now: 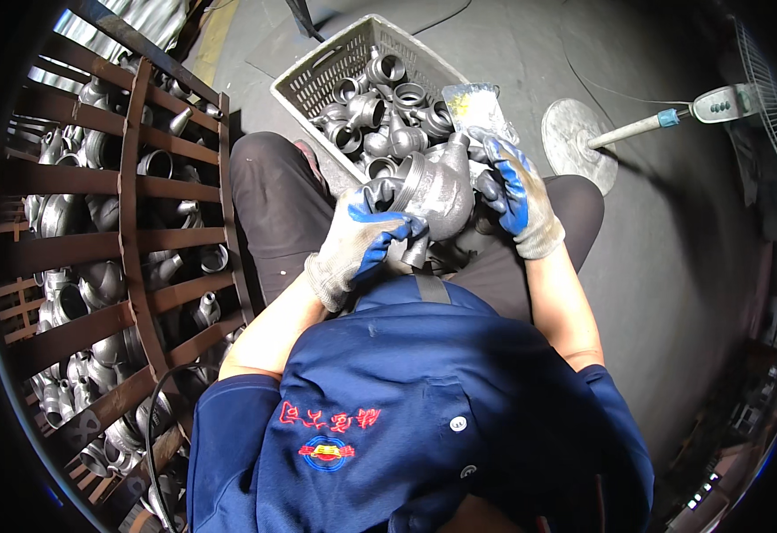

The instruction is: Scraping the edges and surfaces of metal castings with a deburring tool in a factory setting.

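Observation:
A grey metal casting [443, 197], a rounded hollow body with a ringed mouth and a narrow neck, is held above my lap. My left hand [366, 233], in a white and blue coated glove, wraps around its lower left side near a short stub. Close by its right side is my right hand [520, 197], gloved the same way. Those fingers are curled next to the neck, and dark shapes at the palm hide what they grip, if anything. Just beyond lies a plastic crate [295, 111] heaped with similar castings [406, 138].
To my left stands a rusty barred metal cage [131, 213] full of castings. A pedestal fan's round base [570, 133] rests on the grey floor [646, 293] at the right, its guard [769, 111] farther out. A pale, yellow-marked packet [477, 107] sits at the crate's right edge.

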Motion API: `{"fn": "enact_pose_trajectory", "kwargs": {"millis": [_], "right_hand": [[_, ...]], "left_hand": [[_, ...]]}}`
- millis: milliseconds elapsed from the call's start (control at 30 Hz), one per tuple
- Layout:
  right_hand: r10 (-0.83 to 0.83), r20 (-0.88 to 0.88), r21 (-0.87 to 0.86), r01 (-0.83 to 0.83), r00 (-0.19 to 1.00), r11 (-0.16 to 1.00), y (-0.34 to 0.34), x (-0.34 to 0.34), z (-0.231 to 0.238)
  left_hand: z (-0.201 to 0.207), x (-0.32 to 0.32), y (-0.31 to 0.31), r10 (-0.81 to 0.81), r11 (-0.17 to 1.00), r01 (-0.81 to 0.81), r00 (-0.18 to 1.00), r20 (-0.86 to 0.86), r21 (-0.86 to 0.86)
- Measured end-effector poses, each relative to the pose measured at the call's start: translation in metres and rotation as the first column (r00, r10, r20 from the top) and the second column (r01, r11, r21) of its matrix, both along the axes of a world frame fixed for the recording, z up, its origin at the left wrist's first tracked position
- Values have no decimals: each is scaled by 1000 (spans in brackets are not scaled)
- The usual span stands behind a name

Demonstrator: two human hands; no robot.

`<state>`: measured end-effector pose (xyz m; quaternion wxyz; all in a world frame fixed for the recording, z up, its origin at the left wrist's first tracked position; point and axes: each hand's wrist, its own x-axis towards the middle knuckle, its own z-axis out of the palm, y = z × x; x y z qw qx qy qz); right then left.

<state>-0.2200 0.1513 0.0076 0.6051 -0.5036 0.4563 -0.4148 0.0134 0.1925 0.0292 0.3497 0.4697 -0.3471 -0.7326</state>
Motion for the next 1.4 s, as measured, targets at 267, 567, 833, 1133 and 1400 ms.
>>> {"fn": "enact_pose_trajectory", "kwargs": {"millis": [267, 567, 833, 1133, 1400], "right_hand": [[143, 259, 201, -198, 955, 959, -24, 4, -36], [-178, 378, 206, 104, 909, 973, -22, 7, -52], [-231, 515, 194, 150, 825, 969, -16, 5, -32], [-317, 416, 209, 249, 852, 946, -15, 2, -43], [-344, 339, 215, 284, 876, 934, -15, -5, -59]], "left_hand": [[4, -8, -4, -70, 986, 55, 994, -86, -157], [6, -21, -13, 39, 436, 436, 865, 500, -788], [-10, -18, -18, 101, 792, -165, 985, -141, -587], [9, -31, -26, 336, 341, 599, 642, 689, -725], [1, -45, -34, 353, 217, 643, 650, 674, -734]]}}
